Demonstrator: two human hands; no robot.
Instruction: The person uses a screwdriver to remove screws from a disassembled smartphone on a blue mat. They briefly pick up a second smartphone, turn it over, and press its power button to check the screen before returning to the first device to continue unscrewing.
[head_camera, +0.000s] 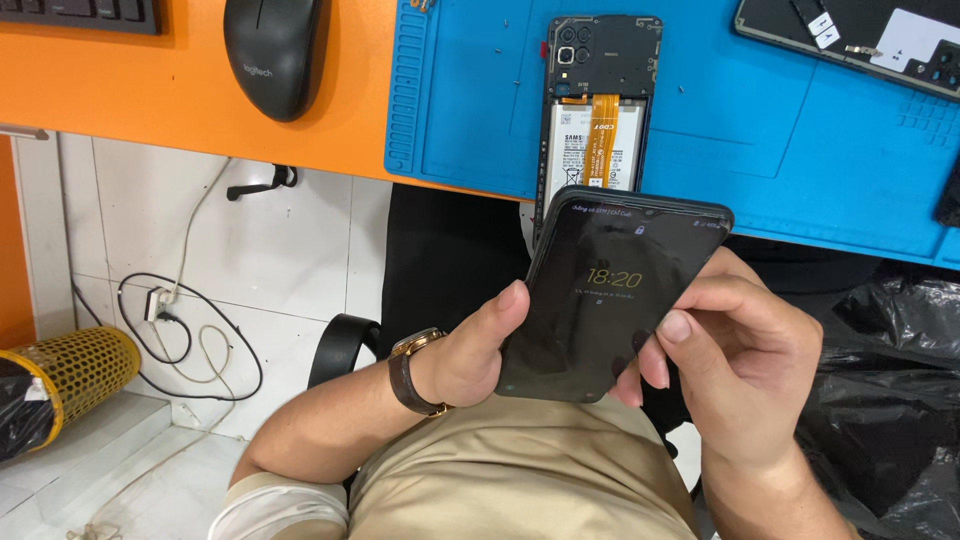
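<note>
Nearest: black smartphone (610, 290) held over the lap, just in front of the blue work mat (760, 120), screen lit with a clock display. So this unit powers on; looks assembled. Left hand (470, 355) wraps its left edge, thumb pressed on the bezel. Right hand (740, 365) curls round the right edge, thumb on the glass rim, fingers together beneath. Farther, on the mat: opened phone (600, 100), back off, battery and orange flex exposed, not yet reassembled. Mat's far right corner: another stripped phone (860, 40).

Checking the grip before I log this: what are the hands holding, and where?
Both hands hold a black smartphone: left hand on its left edge, right hand on its right edge.
</note>
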